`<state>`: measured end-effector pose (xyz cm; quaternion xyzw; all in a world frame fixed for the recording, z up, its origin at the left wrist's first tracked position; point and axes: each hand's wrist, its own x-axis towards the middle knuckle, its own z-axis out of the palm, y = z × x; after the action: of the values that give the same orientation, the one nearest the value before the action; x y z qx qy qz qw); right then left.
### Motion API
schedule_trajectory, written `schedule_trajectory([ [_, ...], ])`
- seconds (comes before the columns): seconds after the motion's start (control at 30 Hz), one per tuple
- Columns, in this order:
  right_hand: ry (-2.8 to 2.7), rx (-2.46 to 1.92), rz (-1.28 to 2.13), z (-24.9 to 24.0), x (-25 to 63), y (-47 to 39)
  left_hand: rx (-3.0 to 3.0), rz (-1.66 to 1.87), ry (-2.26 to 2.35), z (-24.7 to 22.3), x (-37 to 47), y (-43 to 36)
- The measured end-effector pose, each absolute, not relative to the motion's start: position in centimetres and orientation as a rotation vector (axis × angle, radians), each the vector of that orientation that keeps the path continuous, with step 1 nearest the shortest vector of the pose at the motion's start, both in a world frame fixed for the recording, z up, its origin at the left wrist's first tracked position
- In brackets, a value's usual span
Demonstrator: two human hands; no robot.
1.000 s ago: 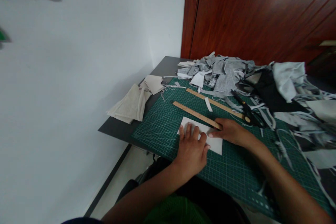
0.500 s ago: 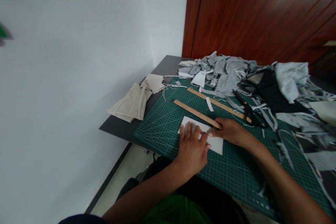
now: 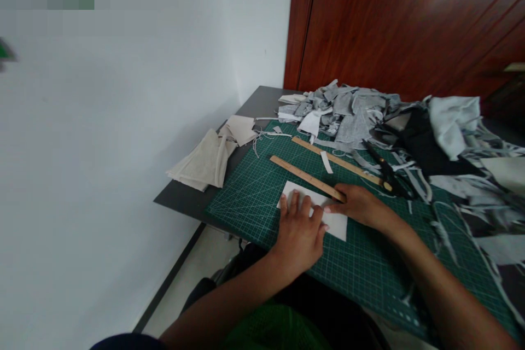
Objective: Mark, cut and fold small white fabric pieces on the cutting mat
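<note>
A white rectangular piece (image 3: 337, 226), cloth or card, lies on the green cutting mat (image 3: 241, 197). My left hand (image 3: 301, 232) rests over its left half with fingers spread and pressing down. At the far edge of the piece, my right hand (image 3: 359, 203) has its fingers closed around the near end of a short wooden ruler (image 3: 301, 175). That ruler slants away to the upper left across the mat. The right thumb touches the white piece; the other right fingertips are partly hidden.
Beyond lies a longer wooden ruler (image 3: 348, 165) with a small white strip (image 3: 326, 162) across it. Black scissors (image 3: 388, 172) sit near its right end. Heaped fabric scraps (image 3: 353, 112) fill the back and right. Folded cream cloth (image 3: 205, 161) lies by the wall (image 3: 164, 65).
Both hands, the white piece and the short ruler keep the same places on the mat. Only the camera's view has shifted very slightly.
</note>
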<state>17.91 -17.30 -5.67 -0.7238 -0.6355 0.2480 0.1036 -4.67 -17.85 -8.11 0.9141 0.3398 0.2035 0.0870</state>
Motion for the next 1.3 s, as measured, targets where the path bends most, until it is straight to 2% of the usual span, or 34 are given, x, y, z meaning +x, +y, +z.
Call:
schedule_trajectory([
  [1.3, -1.848, -2.121, 0.716, -5.6, 18.3, -17.0, 2.816, 0.571, 1.074, -9.0, -4.0, -18.4],
])
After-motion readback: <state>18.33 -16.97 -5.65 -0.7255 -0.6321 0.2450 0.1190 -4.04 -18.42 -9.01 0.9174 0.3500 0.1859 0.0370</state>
